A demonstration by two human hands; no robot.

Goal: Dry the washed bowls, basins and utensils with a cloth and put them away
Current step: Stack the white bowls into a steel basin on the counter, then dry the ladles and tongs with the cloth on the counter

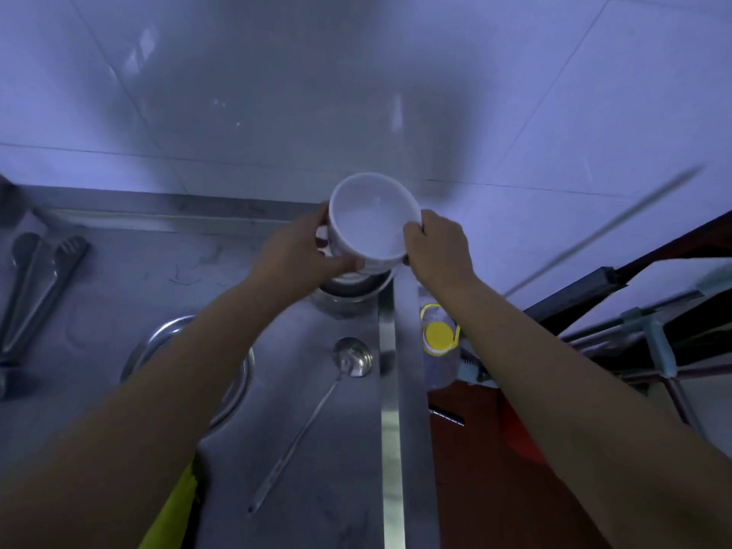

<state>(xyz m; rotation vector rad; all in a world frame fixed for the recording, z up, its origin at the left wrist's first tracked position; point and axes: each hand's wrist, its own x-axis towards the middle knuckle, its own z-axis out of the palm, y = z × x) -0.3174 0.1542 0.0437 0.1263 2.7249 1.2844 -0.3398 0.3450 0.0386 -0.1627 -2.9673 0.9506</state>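
Above the steel counter (301,390) we see a white bowl (370,219), mouth tilted toward us, gripped by left hand (295,251) and right hand (439,247), fingers clamped on its sides; below lie 1 ladle (350,360), tongs (35,287), a basin (158,338).

Kitchen: steel counter (277,390), tongs (35,287), ladle (350,358).

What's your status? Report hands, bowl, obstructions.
Left hand, right hand both gripping white bowl by its sides. Held over steel bowl. Ladle and basin lie nearer, clear of it.
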